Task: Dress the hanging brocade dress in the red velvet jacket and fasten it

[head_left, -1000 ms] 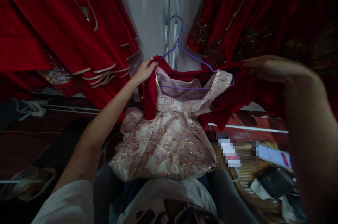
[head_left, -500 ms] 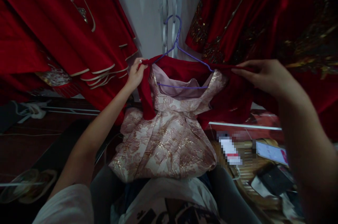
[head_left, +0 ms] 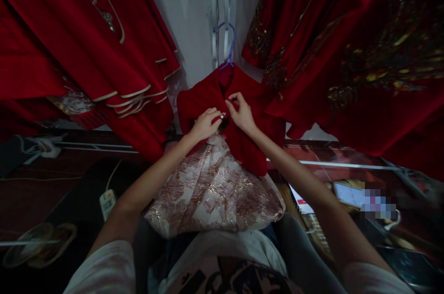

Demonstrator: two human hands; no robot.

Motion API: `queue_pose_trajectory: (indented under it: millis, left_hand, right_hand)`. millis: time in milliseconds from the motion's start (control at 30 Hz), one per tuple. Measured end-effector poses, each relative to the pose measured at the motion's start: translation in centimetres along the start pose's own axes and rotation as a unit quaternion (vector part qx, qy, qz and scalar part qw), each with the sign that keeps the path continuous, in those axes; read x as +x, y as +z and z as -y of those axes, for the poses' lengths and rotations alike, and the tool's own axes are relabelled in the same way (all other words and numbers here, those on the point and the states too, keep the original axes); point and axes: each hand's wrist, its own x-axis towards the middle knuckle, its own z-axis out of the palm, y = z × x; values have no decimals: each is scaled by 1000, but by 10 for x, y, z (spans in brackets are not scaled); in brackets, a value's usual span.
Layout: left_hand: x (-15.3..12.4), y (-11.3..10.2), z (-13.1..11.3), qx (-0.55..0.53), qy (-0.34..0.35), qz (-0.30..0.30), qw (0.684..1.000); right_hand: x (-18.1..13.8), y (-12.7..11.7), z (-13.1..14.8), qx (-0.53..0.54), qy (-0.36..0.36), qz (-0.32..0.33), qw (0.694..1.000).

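A small red jacket hangs over the upper part of a pink and gold brocade dress. Both are on a purple hanger, whose hook shows above the collar. My left hand is closed on one front edge of the jacket, at a small shiny ornament. On the opposite front edge, near the neck, my right hand pinches the red cloth. The two hands are close together but apart. The dress's bodice is mostly covered, and its skirt spreads over my lap.
Red garments with pale trim hang on the left; red ones with gold beading hang on the right. A phone lies at the lower right. A white power strip and a clear plastic container are at the left.
My hands have come inward from the spread-out jacket, drawing its front edges together over the dress's bodice. The hanger's shoulders and the neckline are now covered.
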Motion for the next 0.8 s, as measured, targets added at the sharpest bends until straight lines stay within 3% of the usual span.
queue_pose_trajectory:
  millis: [100, 200, 400, 533, 700, 800]
  left_hand:
    - [-8, 8, -12, -32, -17, -9, 999]
    - [-14, 2, -19, -36, -23, -7, 999]
    - [-10, 1, -21, -118, -130, -148, 973]
    - [-9, 11, -16, -173, -156, -148, 961]
    - [-13, 16, -13, -218, -217, -197, 931]
    - [-14, 13, -14, -203, -211, -193, 936]
  right_hand:
    - [-5, 19, 6, 65, -3, 18, 998]
    - [-8, 11, 11, 103, 12, 34, 994]
    - [-21, -6, 14, 209, 110, 23, 971]
    - [-34, -3, 6, 305, 139, 76, 939]
    - [-38, 2, -2, 276, 113, 64, 952]
    - [-36, 6, 0, 258, 101, 59, 959]
